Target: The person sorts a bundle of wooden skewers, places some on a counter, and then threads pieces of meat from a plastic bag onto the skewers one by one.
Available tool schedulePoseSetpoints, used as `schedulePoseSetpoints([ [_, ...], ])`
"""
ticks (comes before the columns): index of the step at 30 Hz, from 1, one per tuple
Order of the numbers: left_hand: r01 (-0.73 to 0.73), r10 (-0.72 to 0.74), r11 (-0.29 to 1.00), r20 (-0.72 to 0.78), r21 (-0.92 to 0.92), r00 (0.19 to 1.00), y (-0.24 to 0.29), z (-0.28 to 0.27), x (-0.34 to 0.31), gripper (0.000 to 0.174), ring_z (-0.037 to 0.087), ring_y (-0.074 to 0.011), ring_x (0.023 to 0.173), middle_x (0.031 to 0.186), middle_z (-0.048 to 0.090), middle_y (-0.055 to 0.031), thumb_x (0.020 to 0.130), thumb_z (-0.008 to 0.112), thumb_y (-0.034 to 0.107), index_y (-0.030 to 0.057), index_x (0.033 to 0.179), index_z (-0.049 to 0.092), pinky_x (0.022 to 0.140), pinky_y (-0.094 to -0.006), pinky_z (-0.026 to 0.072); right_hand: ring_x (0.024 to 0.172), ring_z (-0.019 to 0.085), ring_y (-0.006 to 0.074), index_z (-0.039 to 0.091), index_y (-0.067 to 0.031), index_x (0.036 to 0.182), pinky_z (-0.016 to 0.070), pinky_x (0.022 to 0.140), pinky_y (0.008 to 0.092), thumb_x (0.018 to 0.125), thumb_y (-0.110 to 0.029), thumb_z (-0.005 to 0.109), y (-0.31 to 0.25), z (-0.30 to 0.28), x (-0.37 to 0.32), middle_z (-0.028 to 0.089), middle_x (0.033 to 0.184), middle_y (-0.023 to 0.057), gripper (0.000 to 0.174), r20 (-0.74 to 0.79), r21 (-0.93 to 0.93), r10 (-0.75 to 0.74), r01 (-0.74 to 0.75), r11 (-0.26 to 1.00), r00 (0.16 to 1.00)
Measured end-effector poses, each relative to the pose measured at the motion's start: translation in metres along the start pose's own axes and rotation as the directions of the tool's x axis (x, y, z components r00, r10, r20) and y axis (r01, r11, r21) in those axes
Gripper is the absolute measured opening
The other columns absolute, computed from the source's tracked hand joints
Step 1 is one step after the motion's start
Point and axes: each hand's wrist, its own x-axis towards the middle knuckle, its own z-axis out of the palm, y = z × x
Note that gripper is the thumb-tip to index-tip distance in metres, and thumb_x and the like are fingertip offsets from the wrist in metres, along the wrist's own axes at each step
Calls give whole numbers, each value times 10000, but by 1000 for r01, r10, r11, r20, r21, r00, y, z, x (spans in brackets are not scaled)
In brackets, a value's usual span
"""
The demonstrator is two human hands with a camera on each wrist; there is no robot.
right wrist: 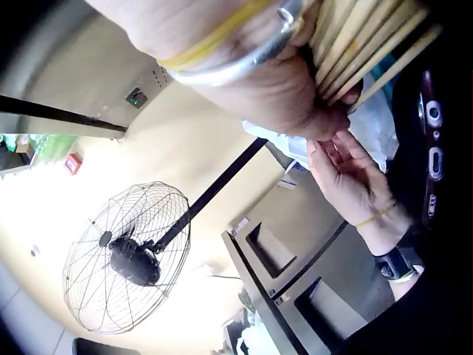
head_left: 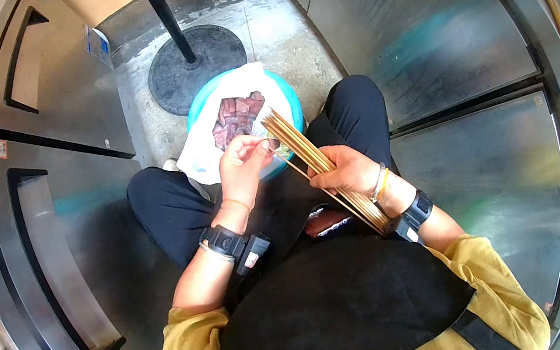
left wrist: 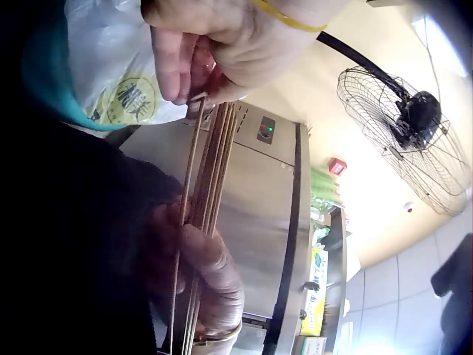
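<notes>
My right hand [head_left: 341,172] grips a bundle of bamboo skewers [head_left: 315,161] over my lap, tips pointing away from me. My left hand [head_left: 261,145] pinches the tip of one skewer [head_left: 298,169] that stands slightly apart from the bundle on its left. In the left wrist view the left hand's fingers [left wrist: 185,66] pinch at the skewer tips [left wrist: 211,170], with the right hand [left wrist: 211,277] wrapped round them lower down. The right wrist view shows the right hand [right wrist: 281,89] round the skewers [right wrist: 362,37] and the left hand [right wrist: 355,177] just beyond.
Between my knees stands a teal basin [head_left: 291,102] lined with a white bag [head_left: 204,147] holding red meat pieces [head_left: 236,115]. A fan's round base [head_left: 196,58] sits on the floor ahead. Steel cabinet doors [head_left: 66,235] flank both sides. A dark red device [head_left: 326,222] lies in my lap.
</notes>
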Motion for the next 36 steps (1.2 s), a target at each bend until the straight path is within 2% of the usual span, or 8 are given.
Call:
schedulePoseSetpoints([
  [11, 131, -121, 982, 78, -137, 990, -1, -3, -3, 161, 622, -148, 848, 968, 623, -80, 900, 547, 95, 16, 1039, 570, 740, -257, 524, 584, 544, 86, 528, -14, 950, 445, 527, 208, 812, -25, 620, -10, -5, -6, 556, 766, 15, 166, 41, 103, -28, 24, 994, 999],
  [14, 126, -109, 980, 115, -156, 987, 2, -2, -3, 199, 617, -176, 906, 1017, 613, -104, 906, 533, 116, 22, 1082, 546, 782, -280, 516, 585, 551, 90, 529, -15, 951, 453, 529, 209, 813, -16, 614, -10, -8, -8, 558, 766, 16, 162, 81, 184, -25, 9, 983, 996],
  [18, 78, -69, 961, 41, -264, 997, 22, -4, 1, 205, 615, -187, 912, 1066, 610, -134, 914, 494, 116, 28, 1092, 549, 809, -298, 515, 576, 561, 98, 535, -21, 944, 465, 531, 213, 805, -8, 621, -8, -13, -9, 571, 751, 26, 164, 97, 274, 1, -28, 961, 995],
  [23, -55, 73, 983, -95, 177, 993, -14, -49, 58, 199, 619, -180, 888, 1036, 626, -110, 866, 552, 55, 22, 1060, 587, 763, -294, 519, 559, 570, 85, 540, -37, 956, 471, 511, 191, 802, -1, 644, -7, -13, -10, 582, 731, 19, 190, 134, 344, 9, -55, 937, 991],
  [25, -167, 237, 874, -101, 456, 966, -28, -63, 85, 230, 627, -182, 848, 998, 637, -115, 802, 625, 51, 29, 1031, 608, 735, -299, 520, 555, 571, 84, 542, -38, 971, 474, 507, 188, 800, -2, 649, -9, -12, -11, 583, 731, 17, 205, 145, 363, 10, -63, 930, 989],
  [28, -207, 315, 609, 6, 766, 949, -11, -53, 91, 324, 625, -230, 859, 995, 616, -124, 714, 661, 20, 63, 1033, 619, 743, -324, 510, 561, 573, 83, 541, -42, 997, 482, 515, 192, 804, -9, 653, -10, -11, -13, 583, 725, 14, 226, 158, 388, 29, -89, 917, 987],
  [32, -320, 379, 266, 207, 909, 902, 2, -31, 91, 340, 572, -302, 941, 1011, 547, -109, 671, 639, 8, 101, 998, 623, 808, -395, 475, 587, 569, 112, 550, -12, 939, 471, 544, 210, 837, -82, 641, -3, -16, -14, 584, 728, 41, 154, 155, 426, 26, -91, 900, 988],
  [36, -312, 342, 90, 265, 946, 901, -2, -26, 106, 204, 551, -317, 967, 1007, 545, -115, 747, 596, 102, 100, 951, 606, 812, -399, 472, 603, 575, 143, 567, 6, 961, 471, 553, 226, 854, -90, 597, -1, -17, -17, 586, 725, 70, 147, 179, 493, -2, -88, 866, 984],
])
